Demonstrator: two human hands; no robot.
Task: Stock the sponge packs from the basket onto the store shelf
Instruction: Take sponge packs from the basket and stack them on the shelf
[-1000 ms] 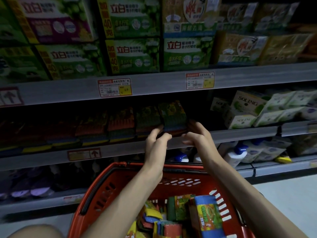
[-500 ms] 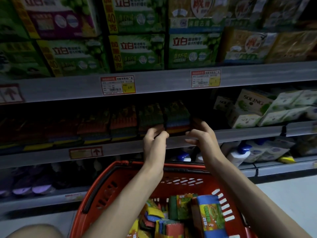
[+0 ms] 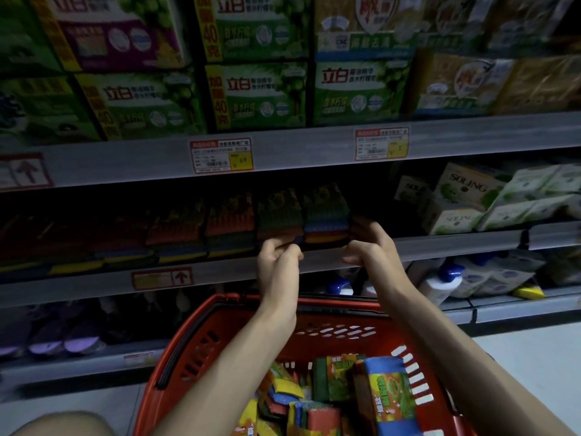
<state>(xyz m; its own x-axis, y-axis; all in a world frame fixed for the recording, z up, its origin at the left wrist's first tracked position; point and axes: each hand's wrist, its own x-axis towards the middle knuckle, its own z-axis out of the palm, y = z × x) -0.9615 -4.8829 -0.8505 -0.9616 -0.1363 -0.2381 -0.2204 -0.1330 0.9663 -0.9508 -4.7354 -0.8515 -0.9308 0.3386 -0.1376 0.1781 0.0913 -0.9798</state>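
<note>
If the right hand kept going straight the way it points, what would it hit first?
Probably the rightmost sponge pack on the dark shelf: the right hand points into it, and its fingers seem to touch the pack's side. Depth there is unclear.

We take the sponge shelf (image 3: 456, 243) as our mark. On it a row of sponge packs (image 3: 229, 221) stands side by side, and the end pack (image 3: 327, 212) closes the row at the right. Our left hand (image 3: 278, 262) sits at the shelf's front edge, by the end pack's lower left corner. Our right hand (image 3: 374, 247) curls round its right side. Farther right on the shelf lie soap boxes (image 3: 468, 190). Above the shelf stand detergent boxes (image 3: 261, 92), below it bottles (image 3: 440, 284), and before it our basket (image 3: 220, 313) with loose packs (image 3: 386, 394) inside.
</note>
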